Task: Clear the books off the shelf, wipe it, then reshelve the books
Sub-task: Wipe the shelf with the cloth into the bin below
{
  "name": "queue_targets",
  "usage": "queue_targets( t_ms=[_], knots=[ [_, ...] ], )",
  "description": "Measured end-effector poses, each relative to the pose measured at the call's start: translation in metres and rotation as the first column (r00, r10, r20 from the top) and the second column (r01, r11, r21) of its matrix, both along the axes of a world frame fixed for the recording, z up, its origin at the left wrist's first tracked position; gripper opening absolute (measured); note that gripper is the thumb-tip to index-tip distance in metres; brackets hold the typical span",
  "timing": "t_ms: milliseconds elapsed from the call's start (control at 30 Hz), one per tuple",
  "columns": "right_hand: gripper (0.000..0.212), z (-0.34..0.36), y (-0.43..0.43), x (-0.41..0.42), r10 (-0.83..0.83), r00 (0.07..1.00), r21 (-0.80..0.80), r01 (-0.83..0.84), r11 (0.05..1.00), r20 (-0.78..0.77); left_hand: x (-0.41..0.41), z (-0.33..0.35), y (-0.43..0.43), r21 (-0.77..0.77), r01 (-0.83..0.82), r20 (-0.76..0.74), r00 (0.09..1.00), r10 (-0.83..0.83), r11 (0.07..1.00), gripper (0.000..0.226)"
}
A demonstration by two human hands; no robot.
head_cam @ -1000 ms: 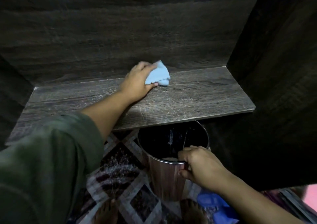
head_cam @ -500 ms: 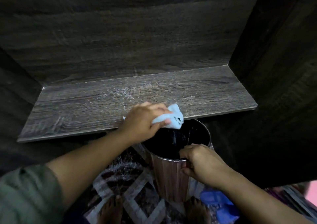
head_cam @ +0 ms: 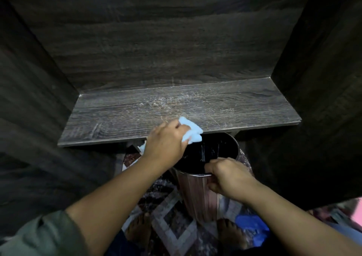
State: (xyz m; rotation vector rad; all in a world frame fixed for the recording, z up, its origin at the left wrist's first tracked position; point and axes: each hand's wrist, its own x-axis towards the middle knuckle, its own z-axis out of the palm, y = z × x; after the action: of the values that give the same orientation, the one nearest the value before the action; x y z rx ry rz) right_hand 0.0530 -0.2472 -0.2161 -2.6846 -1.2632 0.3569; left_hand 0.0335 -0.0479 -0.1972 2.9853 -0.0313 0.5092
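The dark wood shelf lies bare, with pale dusty scuffs across its middle. My left hand grips a crumpled light blue cloth at the shelf's front edge, right over the mouth of a round metal bin. My right hand grips the near rim of that bin, which stands just below and in front of the shelf. No books show in this view.
Dark wood panels close in the shelf at the back, left and right. Below lie a patterned rug, my bare feet, and something blue on the floor at the right.
My left hand dragged the cloth from the back of the shelf forward to its front edge, above the bin. The right hand stayed on the bin's rim.
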Motion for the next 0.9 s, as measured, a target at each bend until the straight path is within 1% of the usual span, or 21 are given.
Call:
queue_targets(
  t_ms=[33,167,200,233,300,333,400,500,567,600,667,700,733,767,800,833,900],
  knots=[
    [0.028,0.001,0.003,-0.001,0.004,1.000,0.002,-0.004,1.000,0.003,-0.003,-0.004,0.001,0.000,0.008,-0.010,1.000,-0.008,1.000,0.026],
    [0.027,0.002,0.016,-0.002,0.026,0.999,-0.002,-0.026,1.000,0.019,-0.006,0.002,0.003,-0.033,-0.081,0.180,0.980,0.086,0.996,0.031],
    [0.027,0.002,0.019,-0.001,0.032,0.999,-0.005,-0.032,0.999,0.020,-0.006,0.002,0.006,-0.014,-0.094,0.176,0.980,0.095,0.995,0.030],
    [0.028,0.002,0.022,-0.001,0.035,0.999,-0.006,-0.035,0.999,0.018,-0.007,-0.001,0.009,-0.003,-0.098,0.138,0.986,0.098,0.995,0.029],
    [0.028,0.001,0.030,-0.001,0.047,0.999,-0.022,-0.046,0.999,0.024,-0.012,-0.012,0.018,-0.025,-0.116,0.062,0.991,0.117,0.993,0.026],
    [0.028,0.001,0.034,-0.001,0.054,0.998,-0.029,-0.053,0.998,0.029,-0.014,-0.014,0.023,-0.050,-0.133,0.047,0.990,0.136,0.990,0.025],
    [0.027,0.002,0.042,-0.002,0.066,0.997,-0.036,-0.064,0.997,0.042,-0.014,-0.010,0.037,-0.088,-0.189,0.068,0.978,0.196,0.978,0.026],
    [0.027,0.003,0.054,-0.001,0.079,0.996,-0.033,-0.078,0.996,0.042,-0.012,0.004,0.069,-0.100,-0.373,0.124,0.915,0.383,0.922,0.028],
    [0.027,0.002,0.062,0.000,0.095,0.995,-0.051,-0.093,0.994,0.034,-0.012,0.013,0.096,-0.106,-0.533,0.067,0.838,0.541,0.839,0.034],
    [0.027,0.001,0.066,0.000,0.103,0.994,-0.060,-0.100,0.993,0.033,-0.013,0.016,0.110,-0.084,-0.592,0.035,0.802,0.596,0.802,0.038],
    [0.027,0.001,0.073,-0.001,0.111,0.993,-0.075,-0.109,0.991,0.025,-0.012,0.018,0.137,-0.015,-0.666,-0.043,0.746,0.665,0.746,0.046],
    [0.026,0.001,0.076,-0.001,0.113,0.993,-0.080,-0.111,0.991,0.020,-0.012,0.016,0.151,0.030,-0.682,-0.109,0.724,0.681,0.731,0.053],
    [0.026,0.001,0.079,-0.002,0.116,0.993,-0.082,-0.114,0.990,0.016,-0.012,0.011,0.165,0.081,-0.674,-0.186,0.713,0.676,0.734,0.062],
    [0.026,0.002,0.081,-0.003,0.121,0.993,-0.089,-0.119,0.989,0.011,-0.013,0.005,0.178,0.121,-0.643,-0.250,0.718,0.650,0.756,0.068],
    [0.026,0.002,0.083,-0.003,0.129,0.992,-0.097,-0.127,0.987,0.010,-0.015,-0.003,0.190,0.129,-0.603,-0.284,0.738,0.612,0.787,0.071],
    [0.025,0.002,0.084,-0.004,0.134,0.991,-0.101,-0.133,0.986,0.010,-0.017,-0.009,0.201,0.100,-0.570,-0.289,0.768,0.572,0.815,0.072],
    [0.024,0.001,0.086,-0.004,0.142,0.990,-0.095,-0.141,0.985,0.002,-0.020,-0.016,0.215,-0.020,-0.538,-0.278,0.813,0.512,0.843,0.071]
  ],
)
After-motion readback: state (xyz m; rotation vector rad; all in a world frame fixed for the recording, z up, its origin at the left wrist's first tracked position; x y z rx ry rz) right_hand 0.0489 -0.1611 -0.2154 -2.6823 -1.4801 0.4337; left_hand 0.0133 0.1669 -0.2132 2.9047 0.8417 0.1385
